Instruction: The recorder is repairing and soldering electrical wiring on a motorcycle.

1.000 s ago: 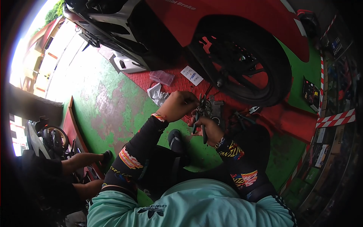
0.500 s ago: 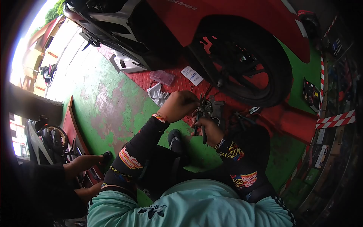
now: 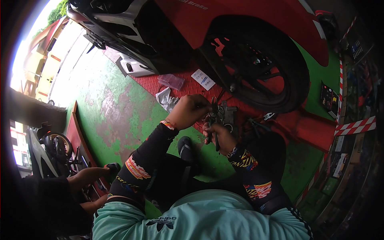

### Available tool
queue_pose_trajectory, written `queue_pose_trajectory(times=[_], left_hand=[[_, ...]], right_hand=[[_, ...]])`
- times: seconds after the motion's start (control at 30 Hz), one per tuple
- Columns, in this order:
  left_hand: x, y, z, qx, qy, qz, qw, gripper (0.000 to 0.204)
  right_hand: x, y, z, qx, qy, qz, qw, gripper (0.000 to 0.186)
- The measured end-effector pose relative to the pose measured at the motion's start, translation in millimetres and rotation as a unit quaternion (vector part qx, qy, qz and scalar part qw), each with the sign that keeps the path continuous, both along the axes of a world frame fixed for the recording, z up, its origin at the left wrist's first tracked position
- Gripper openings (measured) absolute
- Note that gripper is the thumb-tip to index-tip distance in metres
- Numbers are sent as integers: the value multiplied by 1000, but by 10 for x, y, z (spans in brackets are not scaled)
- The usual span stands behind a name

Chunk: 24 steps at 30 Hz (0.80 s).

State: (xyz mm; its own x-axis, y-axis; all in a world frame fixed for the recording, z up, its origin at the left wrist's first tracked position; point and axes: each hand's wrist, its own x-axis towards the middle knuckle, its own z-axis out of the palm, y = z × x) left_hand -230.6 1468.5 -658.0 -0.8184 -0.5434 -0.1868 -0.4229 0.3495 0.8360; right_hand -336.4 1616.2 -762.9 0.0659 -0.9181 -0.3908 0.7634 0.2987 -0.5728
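Note:
My right hand (image 3: 223,137) is wrapped round a pair of pliers (image 3: 215,109), with the jaws pointing away from me and the handles coming out below the fingers. Close to the jaws, on their left, my left hand (image 3: 189,111) is closed, thumb and fingertips pressed together. Whatever they pinch is too small or hidden to make out. Just past both hands stands the wheel (image 3: 294,86) of a red motorcycle (image 3: 256,10). Beside the pliers lies a grey metal part (image 3: 229,114), partly covered by my right hand.
On the red textured platform (image 3: 186,76) lie a clear plastic case (image 3: 171,81), a white printed card (image 3: 203,79) and a crumpled grey-white cloth (image 3: 166,99). Dark-handled tools (image 3: 256,126) lie right of my hands. Another person's leg (image 3: 90,175) is at the left. Shelves (image 3: 340,180) line the right.
The pliers have tilted slightly in my right hand; my left hand stays almost still. The other person's foot at left has shifted. A motorbike in the far left background has gone from view.

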Motion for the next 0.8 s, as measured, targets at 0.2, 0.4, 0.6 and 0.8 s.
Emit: queue_pose_trajectory(times=[0.2,0.4,0.6,0.8], left_hand=[[-4,6,0,1,9,7,1000,15],[13,1,-54,-2,8,6,1000,15],[41,-115,-42,49,45,36,997,16],[50,-118,72,97,191,173,961,11]], right_hand=[[30,18,94,-13,-39,-26,999,15],[-23,36,115,-5,-86,3,996,14],[-64,23,142,-53,27,-65,996,13],[-215,40,362,-153,214,-200,944,27]])
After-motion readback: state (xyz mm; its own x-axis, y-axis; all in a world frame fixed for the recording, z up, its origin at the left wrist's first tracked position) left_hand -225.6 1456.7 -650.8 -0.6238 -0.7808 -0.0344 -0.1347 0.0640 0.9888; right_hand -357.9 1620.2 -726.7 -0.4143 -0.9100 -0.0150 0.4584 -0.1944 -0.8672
